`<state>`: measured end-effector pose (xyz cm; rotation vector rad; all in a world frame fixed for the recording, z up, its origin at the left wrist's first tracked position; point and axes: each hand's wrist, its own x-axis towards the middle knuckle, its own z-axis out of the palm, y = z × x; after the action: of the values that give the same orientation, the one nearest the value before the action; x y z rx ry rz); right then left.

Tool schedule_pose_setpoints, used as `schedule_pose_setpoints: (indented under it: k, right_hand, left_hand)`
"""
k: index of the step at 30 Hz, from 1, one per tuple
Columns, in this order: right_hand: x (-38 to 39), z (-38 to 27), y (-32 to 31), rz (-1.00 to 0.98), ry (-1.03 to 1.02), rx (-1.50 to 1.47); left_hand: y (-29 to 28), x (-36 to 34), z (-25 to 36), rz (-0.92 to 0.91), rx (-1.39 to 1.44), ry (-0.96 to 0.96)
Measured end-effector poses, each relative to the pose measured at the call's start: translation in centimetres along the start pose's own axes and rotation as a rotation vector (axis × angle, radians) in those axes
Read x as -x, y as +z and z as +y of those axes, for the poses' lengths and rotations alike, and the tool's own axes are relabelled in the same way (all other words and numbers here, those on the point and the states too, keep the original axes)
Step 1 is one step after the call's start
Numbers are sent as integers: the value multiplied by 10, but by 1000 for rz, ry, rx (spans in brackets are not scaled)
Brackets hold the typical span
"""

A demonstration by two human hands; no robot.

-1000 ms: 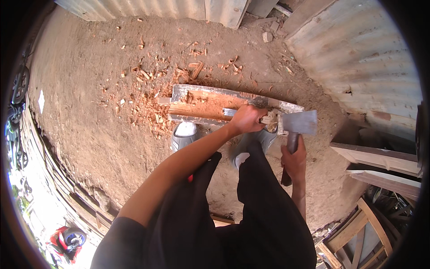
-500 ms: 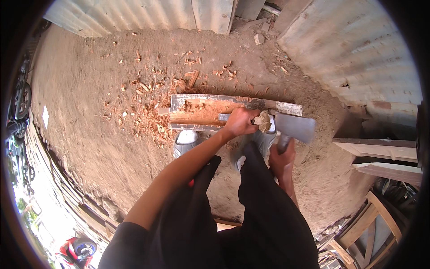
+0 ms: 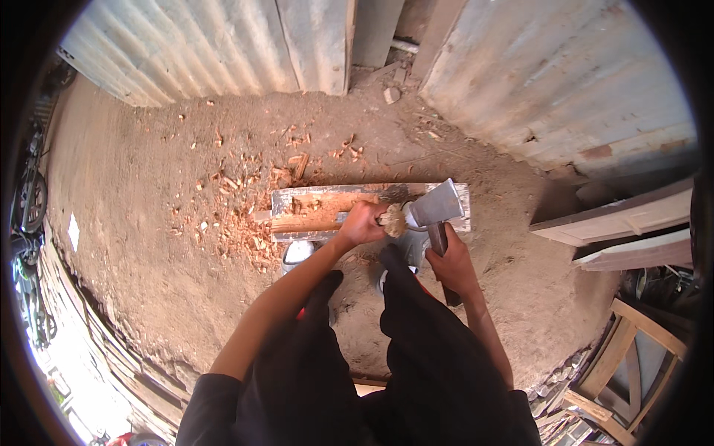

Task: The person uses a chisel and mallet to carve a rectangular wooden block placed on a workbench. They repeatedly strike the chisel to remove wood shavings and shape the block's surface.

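Out on the left, I've got orange wood chips (image 3: pixel 238 195) scattered over the dirt ground (image 3: pixel 141 175), thickest against the left end of the timber (image 3: pixel 316 206). That timber lies flat, its long far edge toward the corrugated sheets (image 3: pixel 208 52), a small pale tongue (image 3: pixel 262 215) poking out at its left end, and the hollow between its worn, painted edges looks raw and freshly cut. The left shoe (image 3: pixel 299 254) is right up by the near edge.

Moving right, here's the chisel (image 3: pixel 341 217), blade pointing left over that hollow, and I have the left hand (image 3: pixel 363 223) on it, fingers wrapped firmly around the handle. Its frayed butt (image 3: pixel 393 221) sticks out on the right. And just beside it, the hatchet (image 3: pixel 437 204), blunt back turned toward that butt; whether the two touch, I can't tell. The right hand (image 3: pixel 451 264) is wrapped around the hatchet's handle, near the timber's right end.

So I'd call this mid-chiselling, the hatchet serving as a mallet. The next move, as I judge it, calls for a steady low chisel angle and a square tap on the butt, with the left fingers kept clear of the steel. That frayed wood could make a blow glance off.
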<state>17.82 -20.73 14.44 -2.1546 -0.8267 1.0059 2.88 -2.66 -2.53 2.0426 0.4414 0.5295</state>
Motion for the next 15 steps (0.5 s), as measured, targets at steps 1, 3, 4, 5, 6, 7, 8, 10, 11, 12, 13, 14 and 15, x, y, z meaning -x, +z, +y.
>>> schedule_pose_setpoints:
  k: [1,3,4,5,6,7,8,10,11,12,13,14,15]
  right_hand:
    - [12,-8,-7,30,52,-75]
    - [40,0,-24,80,125,-157]
    - [55,8,-29,93,161,-208]
    - [73,16,-35,111,231,-309]
    - [90,24,-37,141,252,-319]
    - [106,29,-40,164,262,-328]
    - [124,39,-40,185,281,-333]
    - [149,76,-27,264,138,-212]
    - [185,132,-36,321,189,-433]
    - [222,157,-38,351,232,-472]
    - [250,173,-36,364,248,-525]
    - [275,168,-30,358,279,-387]
    - [297,166,-25,355,338,-522]
  left_hand:
    - [-4,-1,7,-7,15,25]
    - [-13,0,24,-23,47,79]
    - [-22,4,32,-20,-18,85]
    - [-30,9,39,-16,-81,90]
    - [-46,12,44,-14,-159,99]
    - [-62,17,36,47,-277,116]
    - [-73,25,23,108,-386,128]
    - [-123,38,-35,117,-600,-32]
    - [-100,19,-11,37,-471,-169]
    - [-97,9,16,-52,-380,-317]
    - [-104,7,21,-35,-399,-256]
    - [-121,18,14,-18,-443,-208]
    - [-134,21,6,-65,-444,-223]
